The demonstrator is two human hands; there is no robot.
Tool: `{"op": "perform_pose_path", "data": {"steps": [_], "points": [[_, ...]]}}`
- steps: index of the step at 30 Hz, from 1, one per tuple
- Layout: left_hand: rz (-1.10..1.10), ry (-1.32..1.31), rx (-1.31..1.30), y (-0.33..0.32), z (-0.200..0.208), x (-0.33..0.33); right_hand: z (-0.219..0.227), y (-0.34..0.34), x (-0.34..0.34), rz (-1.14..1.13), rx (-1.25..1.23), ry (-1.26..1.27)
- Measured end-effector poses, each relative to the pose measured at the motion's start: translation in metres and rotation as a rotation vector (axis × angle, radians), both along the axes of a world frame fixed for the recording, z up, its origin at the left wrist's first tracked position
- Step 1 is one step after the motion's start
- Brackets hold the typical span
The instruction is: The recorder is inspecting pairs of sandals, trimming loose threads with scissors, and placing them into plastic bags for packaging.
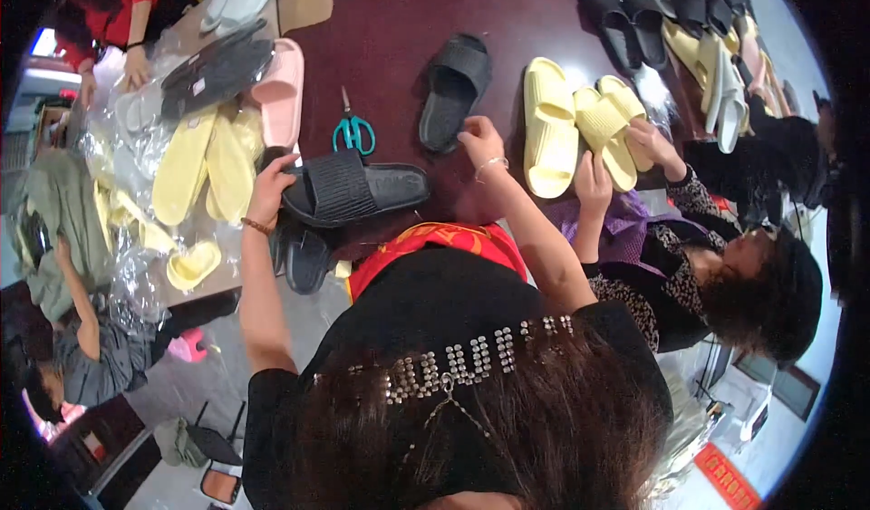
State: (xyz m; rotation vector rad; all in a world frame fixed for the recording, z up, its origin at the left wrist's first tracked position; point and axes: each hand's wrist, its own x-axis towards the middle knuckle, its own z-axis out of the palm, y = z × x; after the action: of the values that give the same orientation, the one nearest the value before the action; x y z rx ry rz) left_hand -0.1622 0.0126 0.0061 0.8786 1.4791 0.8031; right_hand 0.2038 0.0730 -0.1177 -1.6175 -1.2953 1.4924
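My left hand (pixel 269 188) is closed on one end of a black slide sandal (pixel 385 190), which lies sideways near the front edge of the table. The fingers of my right hand (pixel 483 141) are curled at the heel edge of a second black slide sandal (pixel 444 107), pinching it from the right; that sandal rests on the table with its strap end pointing away from me. Between the two sits a pair of scissors with teal handles (pixel 353 135), lying loose on the tabletop. Below my left hand, a further black slide (pixel 306 262) shows at the table's edge.
On the left are a pink slide (pixel 281 93), yellow slides (pixel 186 170) and clear plastic bags (pixel 131 265). To my right a co-worker's hands (pixel 594 182) handle a yellow slide (pixel 603 120). Several slides, black ones (pixel 621 34) among them, line the far right of the dark red table (pixel 390 21).
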Motion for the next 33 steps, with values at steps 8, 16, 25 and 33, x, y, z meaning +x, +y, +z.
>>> {"op": "perform_pose_path", "data": {"steps": [8,16,25,33], "points": [[0.258,-0.395,0.029,-0.03,-0.001,0.047,0.022,-0.008,-0.032,-0.337,0.025,-0.499],[0.034,-0.463,-0.209,-0.015,0.002,0.17,-0.033,-0.013,-0.025,-0.13,-0.018,-0.547],[0.125,-0.496,-0.171,0.036,-0.071,0.2,-0.03,-0.009,-0.022,-0.246,0.076,-0.462],[-0.006,-0.752,-0.079,0.038,-0.008,0.187,-0.025,0.034,0.053,-0.025,0.241,0.107]]}}
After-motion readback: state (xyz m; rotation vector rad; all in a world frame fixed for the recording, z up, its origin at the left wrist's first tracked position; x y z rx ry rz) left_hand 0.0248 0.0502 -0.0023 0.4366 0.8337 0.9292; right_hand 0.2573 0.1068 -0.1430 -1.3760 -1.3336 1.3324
